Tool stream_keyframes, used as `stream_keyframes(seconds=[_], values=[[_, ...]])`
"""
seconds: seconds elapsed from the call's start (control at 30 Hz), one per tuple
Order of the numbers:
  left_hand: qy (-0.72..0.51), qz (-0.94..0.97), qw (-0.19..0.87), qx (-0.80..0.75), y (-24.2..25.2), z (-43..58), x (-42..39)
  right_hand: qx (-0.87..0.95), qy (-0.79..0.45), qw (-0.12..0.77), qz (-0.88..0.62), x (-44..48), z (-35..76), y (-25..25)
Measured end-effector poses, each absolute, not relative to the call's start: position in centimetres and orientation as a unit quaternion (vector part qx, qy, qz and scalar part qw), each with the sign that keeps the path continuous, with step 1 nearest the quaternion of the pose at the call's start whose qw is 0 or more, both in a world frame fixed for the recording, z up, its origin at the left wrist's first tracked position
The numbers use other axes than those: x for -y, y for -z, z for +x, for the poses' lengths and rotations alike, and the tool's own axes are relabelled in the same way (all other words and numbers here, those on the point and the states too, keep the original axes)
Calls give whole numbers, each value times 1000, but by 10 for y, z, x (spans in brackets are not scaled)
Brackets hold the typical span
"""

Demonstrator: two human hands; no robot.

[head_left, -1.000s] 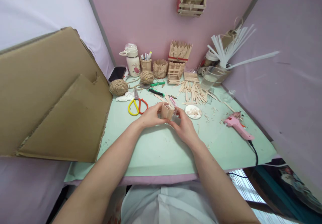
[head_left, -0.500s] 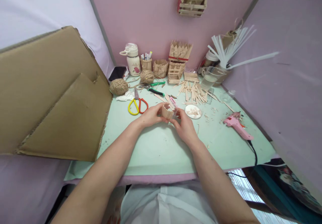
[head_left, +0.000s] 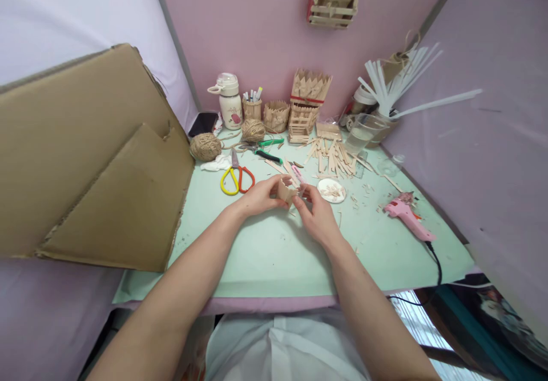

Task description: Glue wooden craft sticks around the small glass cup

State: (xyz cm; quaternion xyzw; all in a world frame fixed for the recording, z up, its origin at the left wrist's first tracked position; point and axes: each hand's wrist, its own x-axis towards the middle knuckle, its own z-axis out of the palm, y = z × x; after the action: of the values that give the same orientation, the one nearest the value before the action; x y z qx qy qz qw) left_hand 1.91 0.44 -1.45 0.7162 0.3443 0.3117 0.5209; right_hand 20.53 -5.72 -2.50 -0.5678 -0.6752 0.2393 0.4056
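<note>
A small round cup with a wall of upright wooden sticks (head_left: 287,192) is held just above the front middle of the table. My left hand (head_left: 266,194) is closed around its left side, thumb low on the near wall. At the right rim my right hand (head_left: 314,209) grips the cup between thumb and fingers; part of the wall is hidden behind them. Beyond the cup lie a pink cutter (head_left: 297,173) and a few loose sticks. A white dish (head_left: 331,191) of small wood pieces sits right of my right hand, and scissors (head_left: 237,180) lie left of the cup.
A pink glue gun (head_left: 409,216) with a black cord lies at the right. Behind are a stick pile (head_left: 334,157), twine balls (head_left: 205,147), pliers (head_left: 268,156), a bottle (head_left: 231,104) and a tumbler (head_left: 362,135) near white glue sticks. Cardboard (head_left: 111,198) stands at the left.
The cup has turned slightly in my hands, and my right thumb has moved up toward its rim. The whole view has shifted a little.
</note>
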Motion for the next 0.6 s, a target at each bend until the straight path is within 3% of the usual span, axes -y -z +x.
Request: stream_keyframes(seconds=[0.6], values=[[-344, 715, 495, -353, 16, 18, -6, 675, -280, 404, -551, 54, 207, 29]])
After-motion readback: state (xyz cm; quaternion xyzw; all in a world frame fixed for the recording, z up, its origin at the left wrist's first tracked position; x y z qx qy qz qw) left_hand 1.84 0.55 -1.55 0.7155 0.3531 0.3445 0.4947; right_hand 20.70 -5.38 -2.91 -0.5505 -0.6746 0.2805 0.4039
